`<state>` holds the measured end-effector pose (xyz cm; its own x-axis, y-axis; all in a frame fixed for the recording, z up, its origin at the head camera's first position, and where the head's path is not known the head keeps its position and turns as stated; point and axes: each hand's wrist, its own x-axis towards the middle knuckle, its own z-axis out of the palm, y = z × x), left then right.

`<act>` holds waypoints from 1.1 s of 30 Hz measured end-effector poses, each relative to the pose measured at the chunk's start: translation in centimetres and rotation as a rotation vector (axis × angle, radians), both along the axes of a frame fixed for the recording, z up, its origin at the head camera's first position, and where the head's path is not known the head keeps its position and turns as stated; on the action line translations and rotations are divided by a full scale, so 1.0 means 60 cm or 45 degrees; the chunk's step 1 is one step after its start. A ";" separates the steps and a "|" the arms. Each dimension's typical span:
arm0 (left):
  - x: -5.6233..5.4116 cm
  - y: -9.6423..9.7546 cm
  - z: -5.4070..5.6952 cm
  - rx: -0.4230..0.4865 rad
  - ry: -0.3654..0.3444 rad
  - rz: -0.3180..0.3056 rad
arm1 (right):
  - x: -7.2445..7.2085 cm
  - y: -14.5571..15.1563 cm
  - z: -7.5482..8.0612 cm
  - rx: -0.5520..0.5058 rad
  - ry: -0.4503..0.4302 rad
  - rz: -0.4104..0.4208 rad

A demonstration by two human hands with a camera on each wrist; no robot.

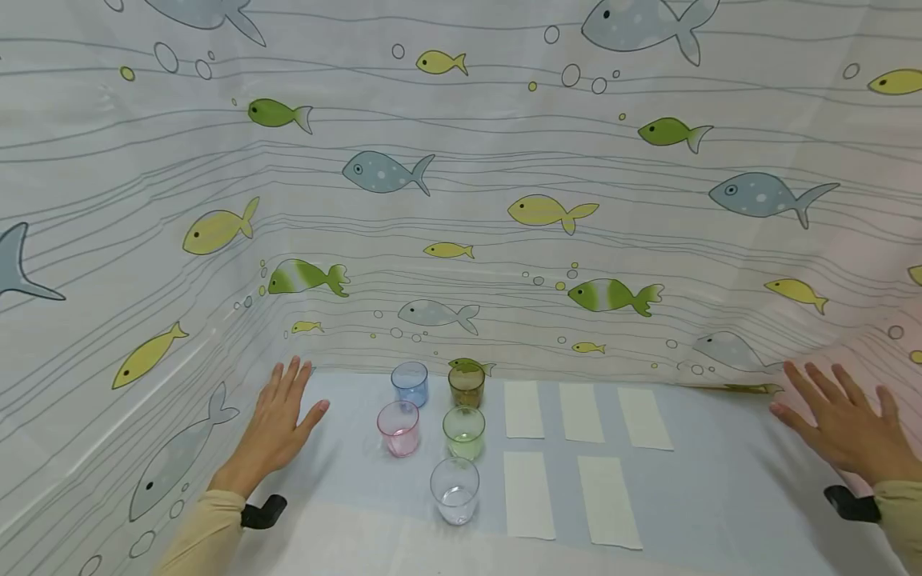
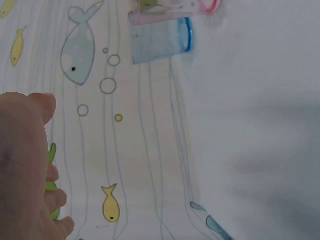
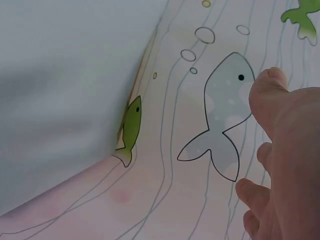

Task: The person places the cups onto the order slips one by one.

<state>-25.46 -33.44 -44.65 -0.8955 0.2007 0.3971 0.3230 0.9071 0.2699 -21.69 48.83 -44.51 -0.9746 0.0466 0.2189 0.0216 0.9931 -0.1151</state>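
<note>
My left hand (image 1: 272,428) is held over the left side of the table with its fingers spread, holding nothing. On the far right my right hand (image 1: 850,424) is likewise spread and holds nothing. Left of the table's middle stand several clear tinted glasses: a blue glass (image 1: 410,386), a brown glass (image 1: 467,388), a pink glass (image 1: 399,430), a green glass (image 1: 464,434) and a colourless glass (image 1: 455,492). The left hand is nearest the pink and blue glasses, apart from both. In the left wrist view, the blue glass (image 2: 161,41) shows near the top.
To the right of the glasses, white paper rectangles (image 1: 523,410) lie in two rows on the pale table (image 1: 713,472). A fish-printed curtain (image 1: 497,128) encloses the back and sides. Black bands with camera mounts (image 1: 263,512) sit at both wrists.
</note>
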 end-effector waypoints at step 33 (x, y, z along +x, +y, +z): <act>0.126 0.313 -0.108 1.004 -0.146 -0.334 | -0.208 -0.415 -0.116 -0.856 -0.279 0.686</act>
